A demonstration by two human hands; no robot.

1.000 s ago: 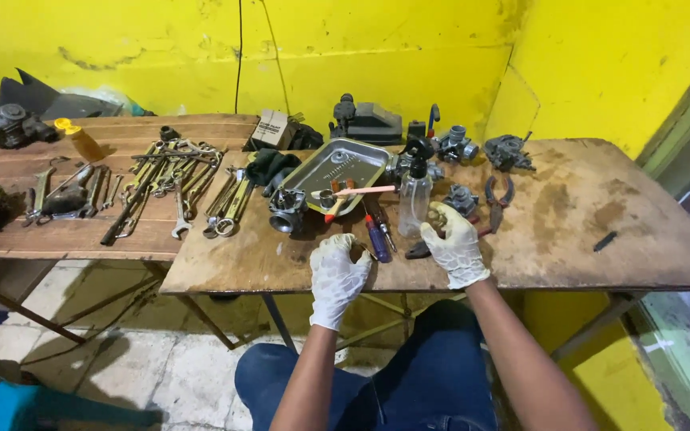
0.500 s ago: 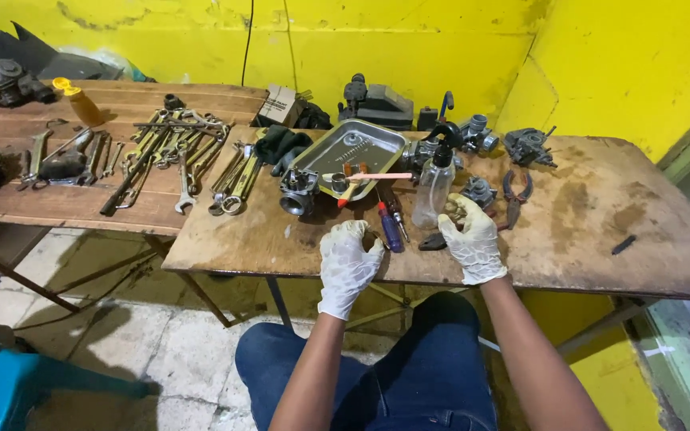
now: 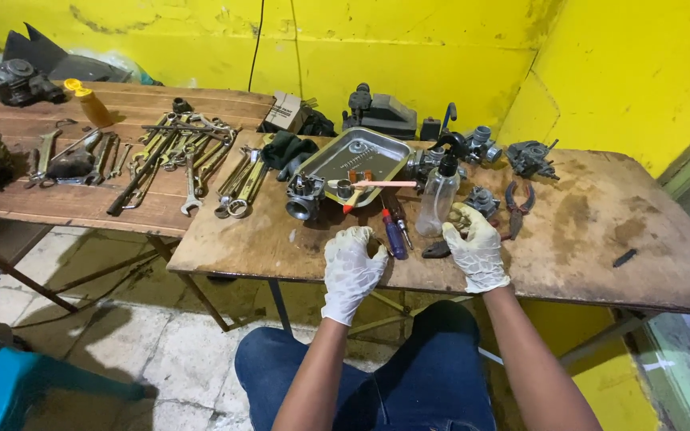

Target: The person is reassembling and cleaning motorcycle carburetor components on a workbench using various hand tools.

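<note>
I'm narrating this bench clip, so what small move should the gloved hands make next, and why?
Probably the right hand should close on the clear spray bottle: it sits right beside the bottle, while the left hand rests on the wooden table near the blue-handled screwdriver.

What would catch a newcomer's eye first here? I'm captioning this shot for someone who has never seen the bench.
Two white-gloved hands, the left hand and right hand, rest at the near edge of a worn wooden table, beside a clear spray bottle. Behind them sits a metal tray with a carburetor at its left corner. Further left, rows of wrenches cover a plank bench against the bright yellow wall.
</note>
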